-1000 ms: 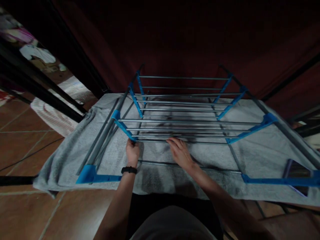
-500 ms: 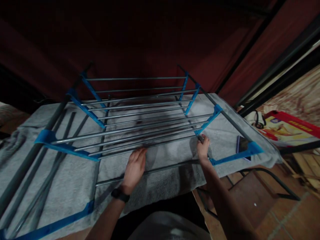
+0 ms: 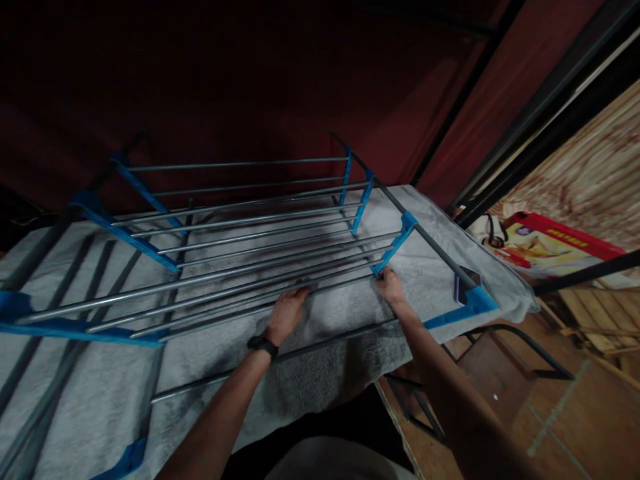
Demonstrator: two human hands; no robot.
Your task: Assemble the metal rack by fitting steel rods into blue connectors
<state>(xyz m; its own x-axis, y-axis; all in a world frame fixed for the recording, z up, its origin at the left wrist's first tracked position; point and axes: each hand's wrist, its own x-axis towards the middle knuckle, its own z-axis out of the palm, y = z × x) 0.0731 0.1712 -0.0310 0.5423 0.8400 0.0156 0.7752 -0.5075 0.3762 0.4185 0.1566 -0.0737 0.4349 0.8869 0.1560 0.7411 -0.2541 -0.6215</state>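
A drying rack [image 3: 240, 227] with grey metal rods and blue plastic joints stands in front of me, and a grey towel [image 3: 430, 267] is spread flat under its rods. My left hand [image 3: 287, 313], with a black wristband, lies on the towel under the nearest rods, fingers stretched forward. My right hand [image 3: 390, 287] rests at the blue joint [image 3: 393, 253] on the right end of the rods, its fingers curled against the towel there.
A dark phone-like slab [image 3: 463, 283] lies on the towel's right corner by a blue corner piece. A red and yellow box [image 3: 550, 247] sits on the floor at right beside black poles. Dark red fabric hangs behind the rack. Tiled floor lies below right.
The view has swung to the right. My right hand moved from the middle of the rods to the right blue joint; my left hand left the left joint and now lies at the middle.
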